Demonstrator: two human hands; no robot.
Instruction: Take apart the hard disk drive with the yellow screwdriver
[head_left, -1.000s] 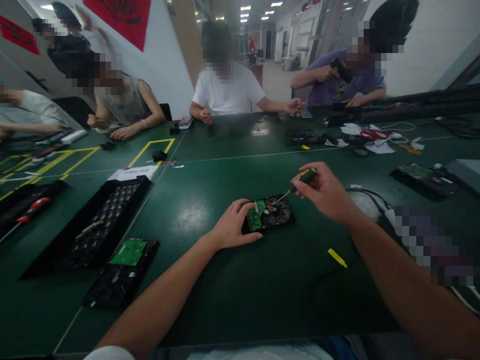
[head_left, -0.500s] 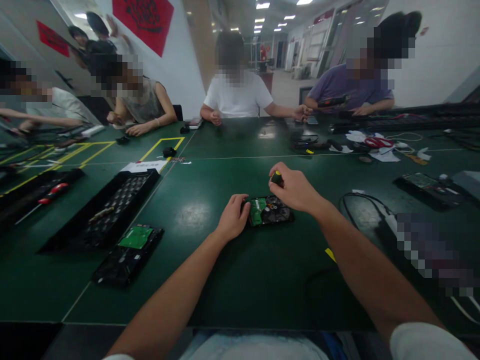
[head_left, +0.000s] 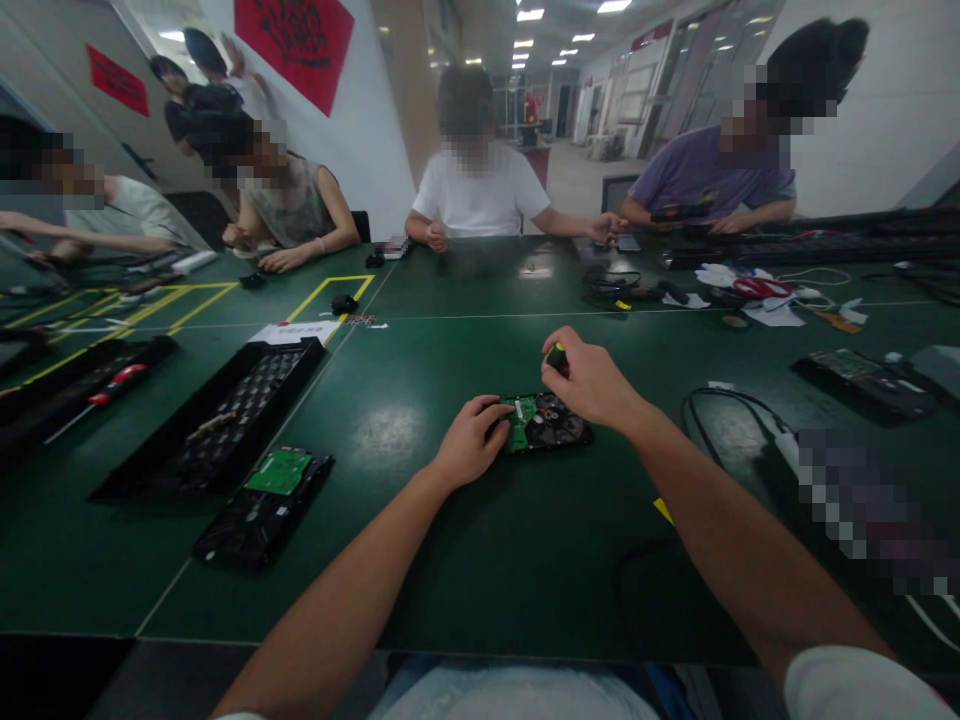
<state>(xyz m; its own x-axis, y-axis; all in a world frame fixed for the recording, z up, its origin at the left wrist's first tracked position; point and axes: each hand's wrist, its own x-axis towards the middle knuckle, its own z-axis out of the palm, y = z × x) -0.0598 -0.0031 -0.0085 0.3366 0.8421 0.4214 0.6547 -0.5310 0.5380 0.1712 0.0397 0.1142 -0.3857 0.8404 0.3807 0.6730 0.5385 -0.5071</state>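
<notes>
A hard drive [head_left: 559, 428] lies flat on the green table with its green circuit board [head_left: 523, 420] facing up. My left hand [head_left: 474, 440] grips its left end, the fingers reaching over onto the board and the thumb along the near side. Over the drive's right half, my right hand [head_left: 592, 378] is closed around the yellow and black handle of a screwdriver [head_left: 556, 355]. The shaft and tip are hard to make out against the dark drive. Another hard drive [head_left: 262, 505], also board up, rests to the left.
Left of me lie a long black tray [head_left: 217, 425] and a red-handled screwdriver [head_left: 120, 385]. A further drive [head_left: 862, 385] and a black cable [head_left: 724, 395] are at right. Gloves [head_left: 765, 290] and tools lie at the back right. Several people sit across the table [head_left: 450, 580].
My left fingers have shifted right, further over the circuit board. The right hand stays on the screwdriver with hardly any movement. The whole view has shifted slightly.
</notes>
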